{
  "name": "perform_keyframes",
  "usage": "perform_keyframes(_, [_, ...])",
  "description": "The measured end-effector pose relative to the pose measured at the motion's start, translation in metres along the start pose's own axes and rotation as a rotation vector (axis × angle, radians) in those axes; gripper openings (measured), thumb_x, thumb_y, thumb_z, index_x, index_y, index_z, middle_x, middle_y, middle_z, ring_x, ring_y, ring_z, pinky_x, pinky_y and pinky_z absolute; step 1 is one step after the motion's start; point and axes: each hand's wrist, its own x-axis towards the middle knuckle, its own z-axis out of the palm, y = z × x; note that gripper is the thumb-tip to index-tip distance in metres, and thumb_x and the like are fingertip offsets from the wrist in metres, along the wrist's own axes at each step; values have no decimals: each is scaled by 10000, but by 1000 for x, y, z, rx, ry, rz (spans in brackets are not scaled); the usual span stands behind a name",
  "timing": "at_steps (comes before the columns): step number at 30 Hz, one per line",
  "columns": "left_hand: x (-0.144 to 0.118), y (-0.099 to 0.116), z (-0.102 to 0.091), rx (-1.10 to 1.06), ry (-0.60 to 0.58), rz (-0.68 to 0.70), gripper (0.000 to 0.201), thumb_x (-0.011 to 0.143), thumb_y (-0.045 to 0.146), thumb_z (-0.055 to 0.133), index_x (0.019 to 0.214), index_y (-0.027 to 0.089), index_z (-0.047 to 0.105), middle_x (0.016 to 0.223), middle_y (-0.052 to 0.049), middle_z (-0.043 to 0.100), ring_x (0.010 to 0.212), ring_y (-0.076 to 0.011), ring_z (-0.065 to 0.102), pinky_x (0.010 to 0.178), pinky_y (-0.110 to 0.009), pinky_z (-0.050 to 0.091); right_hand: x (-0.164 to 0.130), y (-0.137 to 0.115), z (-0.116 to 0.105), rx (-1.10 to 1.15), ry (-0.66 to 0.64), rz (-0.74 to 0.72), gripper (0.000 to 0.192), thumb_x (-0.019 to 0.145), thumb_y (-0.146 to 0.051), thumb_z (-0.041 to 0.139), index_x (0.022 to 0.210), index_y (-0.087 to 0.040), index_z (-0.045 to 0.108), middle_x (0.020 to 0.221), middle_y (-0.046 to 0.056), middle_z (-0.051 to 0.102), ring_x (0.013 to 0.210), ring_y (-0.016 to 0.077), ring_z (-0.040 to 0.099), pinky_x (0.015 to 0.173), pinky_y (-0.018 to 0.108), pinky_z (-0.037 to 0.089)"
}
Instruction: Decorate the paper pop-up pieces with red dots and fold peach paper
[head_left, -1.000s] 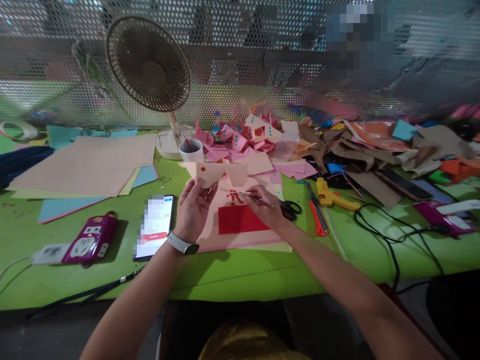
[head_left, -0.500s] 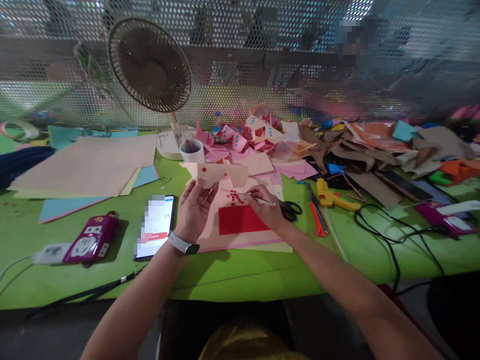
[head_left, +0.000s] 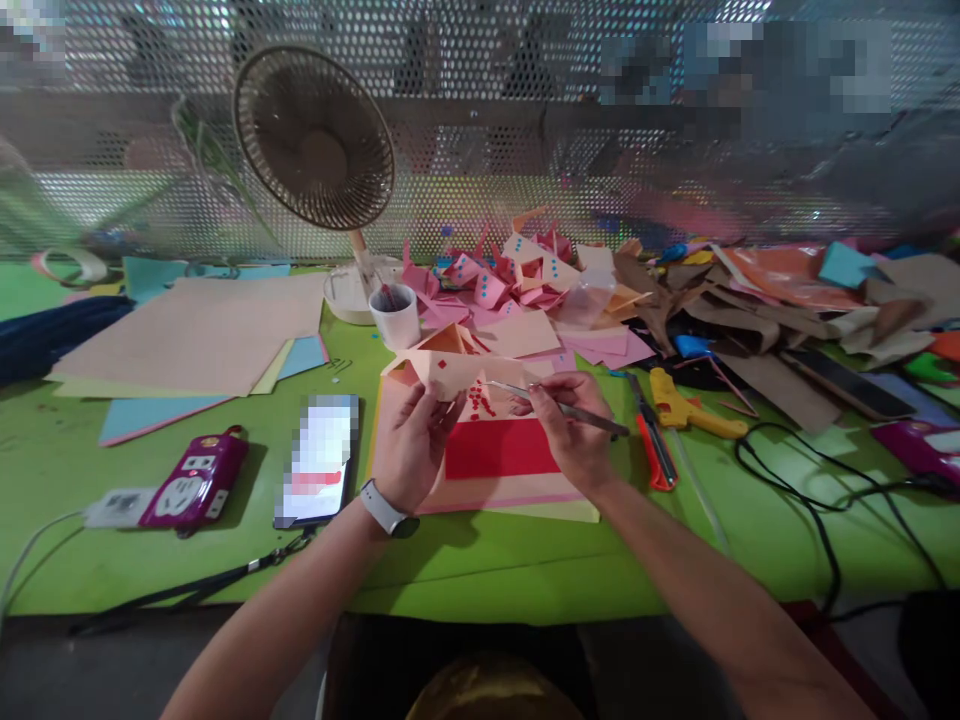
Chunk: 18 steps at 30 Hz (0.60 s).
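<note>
My left hand (head_left: 412,440), wearing a watch, is closed on a folded piece of peach paper (head_left: 420,366) with one red diamond (head_left: 442,365) on its face. In my right hand (head_left: 574,440) is a pair of slim metal tweezers (head_left: 592,418), the tip pointing left at the peach paper. Whether the tip carries a piece is too small to tell. Small red paper bits (head_left: 480,402) lie scattered below the tip. Nearer me is a red paper rectangle (head_left: 499,450), on a stack of peach, pink and yellow sheets (head_left: 517,493).
Behind my hands are a white cup (head_left: 395,318), a fan (head_left: 315,140) and a pile of folded pink papers (head_left: 495,275). A phone (head_left: 319,460) and purple power strip (head_left: 191,480) lie left. At right are a utility knife (head_left: 654,440), yellow glue gun (head_left: 686,408) and black cable (head_left: 817,500).
My right hand has moved the tweezers from the red bits up toward the peach paper, and their tilt has changed. My left hand still holds the paper. The view has shifted slightly left.
</note>
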Motion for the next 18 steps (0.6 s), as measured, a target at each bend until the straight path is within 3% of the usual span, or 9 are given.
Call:
perform_keyframes(9, [-15,-12,5,29,-79,-113,80,813,174,722,880,161,682,933,-35,757,859,-139,719,946,-317,557,-8,7,1,-190,-68,-211,105,872,-238,665,951,-223,598,859,9,725,727,150,733,656,268,611])
perform_keyframes(18, [-14,-13,2,-26,-79,-147,47,825,130,698,816,160,663,833,-12,741,812,-127,714,938,-329,559,-9,10,-5,-404,-73,-339,130,844,-274,701,955,-240,643,841,12,729,720,150,709,692,277,606])
